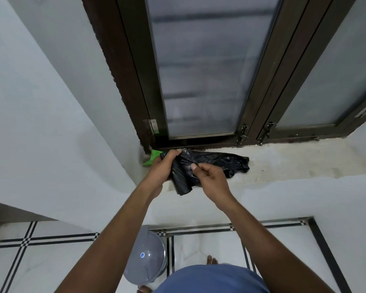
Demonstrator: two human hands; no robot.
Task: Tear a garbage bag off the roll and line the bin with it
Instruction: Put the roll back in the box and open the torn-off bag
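A black roll of garbage bags (181,178) is held over the edge of a window sill (294,159). My left hand (162,166) is wrapped around the roll from the left. My right hand (209,178) pinches the loose black plastic at the roll's top between thumb and fingers. An unrolled stretch of black bag (224,161) lies crumpled on the sill to the right of the roll. The grey bin (146,263), with a domed lid, stands on the floor below, near my left forearm.
A green scrap of packaging (151,158) lies in the sill's left corner behind my left hand. A dark-framed frosted window (203,70) rises behind the sill. White walls flank the sill. The tiled floor (209,246) has black stripes; my bare feet show.
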